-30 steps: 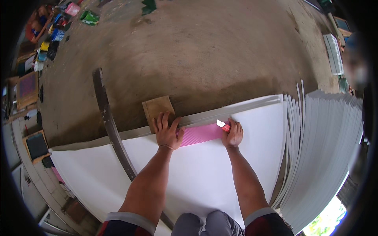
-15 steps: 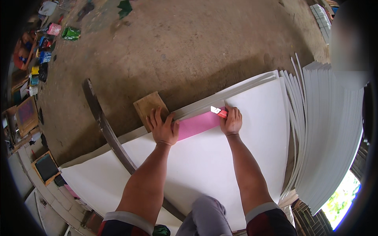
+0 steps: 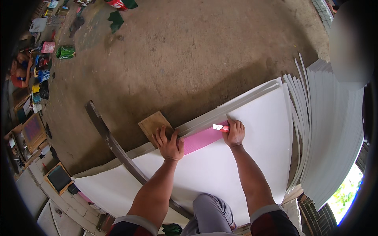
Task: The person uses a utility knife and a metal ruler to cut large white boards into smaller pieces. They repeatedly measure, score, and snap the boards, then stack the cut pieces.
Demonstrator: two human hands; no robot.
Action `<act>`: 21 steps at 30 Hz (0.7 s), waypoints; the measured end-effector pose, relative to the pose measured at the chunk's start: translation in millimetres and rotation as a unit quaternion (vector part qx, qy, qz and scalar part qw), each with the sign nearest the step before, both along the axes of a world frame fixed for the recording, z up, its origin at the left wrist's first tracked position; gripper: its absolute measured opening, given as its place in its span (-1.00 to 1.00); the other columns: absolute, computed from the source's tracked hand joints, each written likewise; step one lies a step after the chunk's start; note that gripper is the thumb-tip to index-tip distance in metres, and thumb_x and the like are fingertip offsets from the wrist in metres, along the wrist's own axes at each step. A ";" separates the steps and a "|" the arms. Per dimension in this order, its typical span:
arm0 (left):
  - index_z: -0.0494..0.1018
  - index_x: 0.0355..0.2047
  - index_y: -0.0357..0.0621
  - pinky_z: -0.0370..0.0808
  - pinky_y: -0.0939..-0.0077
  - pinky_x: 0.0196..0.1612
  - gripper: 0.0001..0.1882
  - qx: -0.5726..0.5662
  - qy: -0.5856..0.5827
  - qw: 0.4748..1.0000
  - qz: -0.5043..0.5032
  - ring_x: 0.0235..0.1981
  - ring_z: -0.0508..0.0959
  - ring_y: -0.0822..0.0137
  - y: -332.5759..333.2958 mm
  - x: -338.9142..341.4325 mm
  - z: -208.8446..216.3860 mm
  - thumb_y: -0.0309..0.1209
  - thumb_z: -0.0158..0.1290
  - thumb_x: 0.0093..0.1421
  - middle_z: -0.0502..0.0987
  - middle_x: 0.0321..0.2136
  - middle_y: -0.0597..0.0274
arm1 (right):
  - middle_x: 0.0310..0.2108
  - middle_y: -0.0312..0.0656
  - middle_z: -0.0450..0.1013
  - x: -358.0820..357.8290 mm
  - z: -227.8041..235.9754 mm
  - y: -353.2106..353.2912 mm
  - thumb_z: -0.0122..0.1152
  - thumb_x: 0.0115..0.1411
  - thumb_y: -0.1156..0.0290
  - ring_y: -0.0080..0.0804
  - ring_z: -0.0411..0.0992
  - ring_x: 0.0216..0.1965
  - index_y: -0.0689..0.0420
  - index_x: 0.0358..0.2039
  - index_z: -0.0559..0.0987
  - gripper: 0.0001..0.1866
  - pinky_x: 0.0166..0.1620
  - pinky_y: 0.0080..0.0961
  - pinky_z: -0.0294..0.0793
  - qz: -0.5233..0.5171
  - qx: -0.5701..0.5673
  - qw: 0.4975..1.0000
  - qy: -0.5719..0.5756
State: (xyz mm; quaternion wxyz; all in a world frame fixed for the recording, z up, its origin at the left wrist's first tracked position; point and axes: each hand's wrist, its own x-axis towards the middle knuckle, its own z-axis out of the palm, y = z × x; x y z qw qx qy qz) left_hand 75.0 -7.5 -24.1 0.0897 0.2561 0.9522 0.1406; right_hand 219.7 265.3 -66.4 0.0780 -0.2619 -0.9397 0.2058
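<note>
A pink strip (image 3: pixel 204 138) lies across a large white sheet (image 3: pixel 220 173), close to the far edge of a stack of such sheets. My left hand (image 3: pixel 169 144) presses down with its fingers spread. Its fingertips rest on a small wooden board (image 3: pixel 156 126), and its thumb reaches the strip's left end. At the other end of the strip, my right hand (image 3: pixel 235 133) is closed around a red cutter knife (image 3: pixel 225 128). The knife's pale, shiny blade end points left over the strip. My right palm hides most of the handle.
A long dark bar (image 3: pixel 118 147) slants over the sheets on my left. Tall stacked white sheets (image 3: pixel 334 114) curve along the right. Paint cans, including a green can (image 3: pixel 65 52), and framed screens (image 3: pixel 58 177) line the far left. Another person (image 3: pixel 20 70) is at the left edge.
The whole view has shifted, so the scene sits lower in the picture. Both hands keep nearly the same places on the strip and board, and the knife stays in my right hand.
</note>
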 end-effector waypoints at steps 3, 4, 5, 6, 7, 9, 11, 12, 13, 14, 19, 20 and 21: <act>0.65 0.06 0.07 -0.11 -0.48 0.47 -0.42 0.002 -0.002 1.000 0.004 0.48 0.07 -0.31 3.1 -2.0 1.9 0.17 -0.14 0.43 0.21 0.40 -0.20 | -0.17 -0.06 0.52 -3.8 1.3 1.9 0.25 0.22 0.13 0.01 0.51 -0.15 0.15 0.06 0.57 -0.52 -0.06 -0.06 0.47 0.002 0.007 1.000 0.028; 0.65 0.06 0.07 -0.11 -0.48 0.47 -0.42 0.003 -0.001 1.000 0.002 0.48 0.06 -0.30 2.4 -1.9 1.8 0.17 -0.14 0.43 0.21 0.40 -0.19 | -0.16 -0.06 0.52 -2.7 0.0 1.9 0.25 0.21 0.14 0.02 0.51 -0.15 0.16 0.06 0.57 -0.52 -0.05 -0.05 0.48 0.005 0.004 1.000 0.023; 0.65 0.06 0.08 -0.11 -0.48 0.47 -0.42 0.003 -0.001 1.000 0.001 0.49 0.06 -0.30 0.3 -0.5 1.1 0.17 -0.14 0.43 0.20 0.40 -0.18 | -0.16 -0.06 0.52 0.6 -1.5 0.8 0.25 0.21 0.14 0.02 0.51 -0.14 0.16 0.05 0.57 -0.53 -0.05 -0.05 0.48 0.008 0.000 1.000 0.017; 0.66 0.05 0.08 -0.11 -0.48 0.47 -0.42 0.005 0.001 1.000 0.000 0.49 0.06 -0.29 -0.4 -1.2 0.7 0.18 -0.14 0.43 0.20 0.41 -0.18 | -0.15 -0.06 0.52 1.4 -1.6 0.9 0.26 0.21 0.15 0.02 0.51 -0.14 0.16 0.05 0.57 -0.53 -0.05 -0.05 0.48 0.010 -0.002 1.000 0.012; 0.66 0.05 0.09 -0.11 -0.48 0.47 -0.42 0.005 0.005 1.000 -0.001 0.49 0.06 -0.29 0.1 -1.4 -0.6 0.18 -0.14 0.43 0.20 0.41 -0.18 | -0.15 -0.05 0.52 2.0 -2.0 1.7 0.26 0.21 0.16 0.02 0.51 -0.15 0.16 0.05 0.56 -0.53 -0.05 -0.04 0.48 0.008 -0.001 1.000 0.008; 0.66 0.05 0.09 -0.11 -0.48 0.47 -0.42 0.004 0.011 1.000 -0.003 0.49 0.06 -0.28 -0.1 0.9 -2.4 0.19 -0.15 0.43 0.20 0.41 -0.18 | -0.15 -0.05 0.52 3.4 -1.2 1.8 0.26 0.20 0.17 0.03 0.51 -0.15 0.17 0.05 0.56 -0.53 -0.04 -0.04 0.48 0.004 0.000 1.000 -0.001; 0.64 0.05 0.17 -0.11 -0.53 0.46 -0.48 0.007 -0.002 1.000 -0.007 0.49 0.04 -0.31 -4.9 -1.6 -7.3 0.16 -0.08 0.40 0.13 0.45 -0.14 | -0.14 -0.06 0.51 0.6 -2.9 3.5 0.28 0.18 0.18 0.03 0.51 -0.15 0.16 0.05 0.57 -0.52 -0.04 -0.03 0.48 0.007 0.003 1.000 0.006; 0.63 0.05 0.21 -0.12 -0.55 0.45 -0.51 0.009 -0.009 1.000 -0.008 0.48 0.03 -0.32 -5.7 -1.9 -7.6 0.15 -0.05 0.38 0.09 0.47 -0.12 | -0.14 -0.07 0.51 -3.5 1.5 3.9 0.29 0.17 0.19 0.03 0.50 -0.14 0.16 0.05 0.57 -0.52 -0.03 -0.03 0.48 0.010 0.004 1.000 0.009; 0.64 0.04 0.20 -0.12 -0.57 0.44 -0.52 0.009 -0.007 1.000 -0.008 0.48 0.03 -0.33 -6.3 -1.6 -7.7 0.15 -0.05 0.38 0.10 0.47 -0.13 | -0.13 -0.07 0.51 -5.7 7.8 1.7 0.29 0.17 0.19 0.03 0.50 -0.13 0.14 0.06 0.57 -0.52 -0.02 -0.03 0.47 -0.007 0.004 1.000 -0.006; 0.64 0.03 0.19 -0.12 -0.58 0.44 -0.52 0.008 -0.004 1.000 -0.009 0.48 0.03 -0.33 -6.2 -1.1 -7.7 0.14 -0.05 0.38 0.10 0.47 -0.13 | -0.13 -0.08 0.50 -7.1 15.4 -2.3 0.30 0.16 0.19 0.02 0.49 -0.12 0.13 0.06 0.58 -0.53 -0.01 -0.03 0.47 -0.025 0.003 0.999 -0.021; 0.66 -0.05 0.14 -0.12 -0.63 0.42 -0.53 0.007 -0.005 1.000 -0.013 0.48 0.03 -0.37 -3.7 -3.7 -7.9 0.13 -0.06 0.38 0.11 0.45 -0.16 | -0.15 -0.23 0.46 -20.0 32.9 -56.4 0.37 0.15 0.21 -0.06 0.46 -0.05 -0.07 0.00 0.59 -0.62 0.01 -0.07 0.43 -0.275 0.057 0.956 -0.084; 0.66 -0.06 0.13 -0.12 -0.63 0.42 -0.52 0.006 -0.003 1.000 -0.015 0.48 0.03 -0.38 -5.0 -4.1 -8.4 0.13 -0.06 0.38 0.11 0.45 -0.17 | -0.14 -0.22 0.46 -21.9 26.4 -68.0 0.37 0.18 0.20 -0.06 0.44 0.00 -0.06 -0.02 0.58 -0.64 0.06 -0.07 0.40 -0.340 0.017 0.937 -0.078; 0.67 -0.07 0.12 -0.13 -0.63 0.42 -0.52 0.008 -0.003 1.000 -0.020 0.47 0.03 -0.38 -5.3 -4.0 -9.0 0.13 -0.06 0.38 0.11 0.45 -0.17 | -0.14 -0.18 0.45 -24.4 22.4 -72.6 0.36 0.21 0.18 -0.04 0.43 -0.01 -0.03 -0.04 0.58 -0.66 0.07 -0.06 0.39 -0.359 0.017 0.931 -0.068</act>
